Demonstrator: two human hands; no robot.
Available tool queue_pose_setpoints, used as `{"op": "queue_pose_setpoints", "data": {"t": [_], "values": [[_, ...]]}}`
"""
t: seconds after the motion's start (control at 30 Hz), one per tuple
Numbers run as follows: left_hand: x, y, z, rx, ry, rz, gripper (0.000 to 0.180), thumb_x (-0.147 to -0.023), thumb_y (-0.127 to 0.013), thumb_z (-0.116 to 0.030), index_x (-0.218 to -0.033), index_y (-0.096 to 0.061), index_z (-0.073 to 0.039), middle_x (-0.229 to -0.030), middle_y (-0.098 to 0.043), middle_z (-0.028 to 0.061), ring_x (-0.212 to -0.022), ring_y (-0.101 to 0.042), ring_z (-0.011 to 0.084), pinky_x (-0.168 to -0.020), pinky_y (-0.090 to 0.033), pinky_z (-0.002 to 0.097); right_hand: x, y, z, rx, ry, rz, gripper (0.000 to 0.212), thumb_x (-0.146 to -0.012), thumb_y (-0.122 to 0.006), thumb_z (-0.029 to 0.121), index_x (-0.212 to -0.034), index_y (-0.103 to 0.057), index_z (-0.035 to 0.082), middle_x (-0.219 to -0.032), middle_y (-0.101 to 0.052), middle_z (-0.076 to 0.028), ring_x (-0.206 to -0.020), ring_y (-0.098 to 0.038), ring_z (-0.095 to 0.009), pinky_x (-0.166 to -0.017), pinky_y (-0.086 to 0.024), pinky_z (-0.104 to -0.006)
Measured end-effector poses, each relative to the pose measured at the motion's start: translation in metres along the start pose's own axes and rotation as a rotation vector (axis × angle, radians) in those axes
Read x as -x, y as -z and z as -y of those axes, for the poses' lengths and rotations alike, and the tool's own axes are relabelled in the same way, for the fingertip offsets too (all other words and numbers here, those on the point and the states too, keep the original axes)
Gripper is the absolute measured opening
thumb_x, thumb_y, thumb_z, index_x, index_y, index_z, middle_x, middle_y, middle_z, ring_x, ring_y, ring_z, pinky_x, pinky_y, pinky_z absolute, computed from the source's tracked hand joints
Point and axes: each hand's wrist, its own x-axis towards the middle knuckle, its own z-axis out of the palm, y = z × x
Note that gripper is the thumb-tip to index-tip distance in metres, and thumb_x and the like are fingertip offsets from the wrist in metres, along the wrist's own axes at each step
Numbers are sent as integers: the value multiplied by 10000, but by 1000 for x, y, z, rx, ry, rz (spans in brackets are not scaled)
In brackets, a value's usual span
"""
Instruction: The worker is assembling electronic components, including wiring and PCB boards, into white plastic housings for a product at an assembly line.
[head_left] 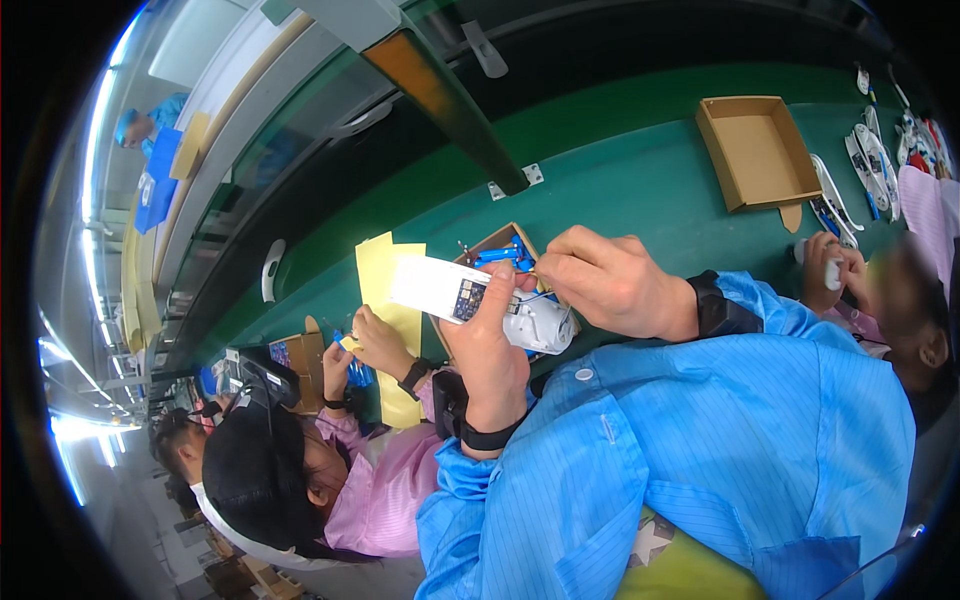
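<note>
White elongated plastic housing (425, 283): hand positions

Left hand (490, 355) clamps the housing between thumb and fingers; right hand (620, 287) pinches thumb and forefinger together beside it; any held item cannot be told; housing sits over an open brown cardboard box (493, 241).

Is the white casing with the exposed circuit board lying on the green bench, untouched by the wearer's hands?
No: the left hand holds the white casing, its thumb lying over the circuit board.
</note>
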Motion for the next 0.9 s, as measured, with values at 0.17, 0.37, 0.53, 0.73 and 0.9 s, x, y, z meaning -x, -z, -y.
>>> {"op": "queue_pose_setpoints", "data": {"t": [0.17, 0.37, 0.53, 0.73, 0.9], "values": [[-9, 3, 6, -4, 97, 5, 112, -833, -641, -57, -905, -588, 10, -785, -622, 102, -700, -614, 175, -654, -494, 295, 4, -2, -8, 99, 4, 125, 118, -739, -605, 16, -834, -535, 17, -750, -487, -80, -604, -568, -208, -459, -464, -317], [-26, 10, 6, 270, 272, 24, 207, -888, -593, -219, -891, -573, -12, -816, -613, 108, -782, -610, 217, -748, -501, 356, -5, 3, 5, -441, -502, 166, 76, -815, -571, 72, -784, -521, 24, -726, -543, -120, -640, -580, -267, -505, -442, -363], [-36, 14, 12, 523, 416, 4, 284, -917, -534, -298, -878, -566, -19, -878, -626, 141, -885, -613, 297, -884, -476, 445, -1, -7, 12, -311, -461, 210, 95, -837, -554, 98, -797, -545, 13, -744, -574, -157, -641, -581, -325, -531, -440, -417], [-38, 22, 18, 594, 470, 18, 286, -918, -529, -292, -880, -571, -12, -892, -631, 155, -939, -606, 333, -902, -466, 461, 0, -11, 12, -94, -384, 213, 123, -834, -545, 87, -808, -547, -33, -765, -578, -161, -633, -585, -354, -534, -462, -449], [-39, 20, 19, 586, 473, 18, 279, -913, -538, -283, -875, -573, -9, -887, -631, 157, -943, -603, 346, -905, -466, 464, 2, -12, 11, -81, -417, 244, 100, -839, -564, 101, -812, -504, 26, -760, -555, -135, -653, -568, -333, -538, -430, -429]]}}
